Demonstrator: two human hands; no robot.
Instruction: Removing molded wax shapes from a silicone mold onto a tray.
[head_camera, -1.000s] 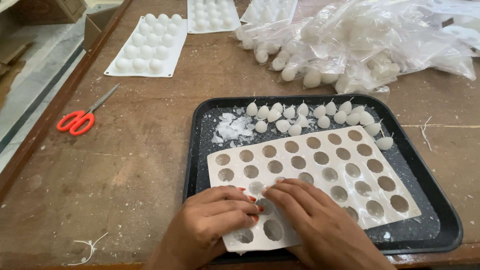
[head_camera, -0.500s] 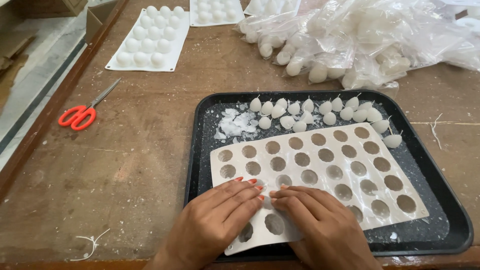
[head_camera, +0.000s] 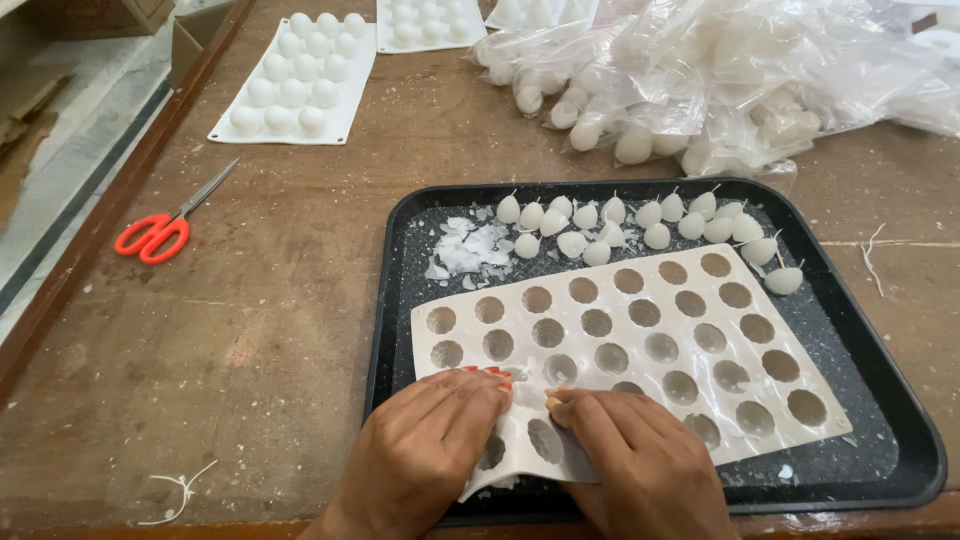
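From the head view, your wrists are cut off at the bottom edge, and your left hand (head_camera: 432, 440) and right hand (head_camera: 635, 455) hide the near corner of the white silicone mould (head_camera: 640, 340), pressing flat on it, fingertips nearly meeting. The mould lies in the black tray (head_camera: 905, 420), long axis running left to right, slightly skewed, cavities up.

Bare table (head_camera: 300, 300) left of tray (head_camera: 395, 300); bagged candles (head_camera: 720, 80) (heaped) behind
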